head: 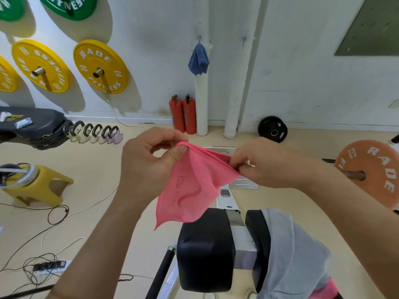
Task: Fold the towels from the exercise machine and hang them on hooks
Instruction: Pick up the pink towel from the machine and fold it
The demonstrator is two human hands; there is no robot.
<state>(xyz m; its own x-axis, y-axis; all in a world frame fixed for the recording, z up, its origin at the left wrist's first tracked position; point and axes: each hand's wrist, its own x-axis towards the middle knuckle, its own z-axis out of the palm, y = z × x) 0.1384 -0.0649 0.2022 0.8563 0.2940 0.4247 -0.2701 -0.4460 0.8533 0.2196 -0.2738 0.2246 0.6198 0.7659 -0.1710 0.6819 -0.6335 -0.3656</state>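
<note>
Progress looks partial: a blue towel (198, 60) hangs bunched on the far wall, with a bare hook (244, 39) to its right. Left hand (149, 160) and right hand (265, 162) each pinch the top edge of a thin, soft pink towel (194, 186), part-folded, near centre. A limp grey towel (295, 251) drapes over the machine's black pad (205, 251), near right.

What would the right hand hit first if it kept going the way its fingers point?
The right hand pinches the pink towel; pushing on leftward it would bunch that cloth, then probably meet the left hand at the other corner.
</note>
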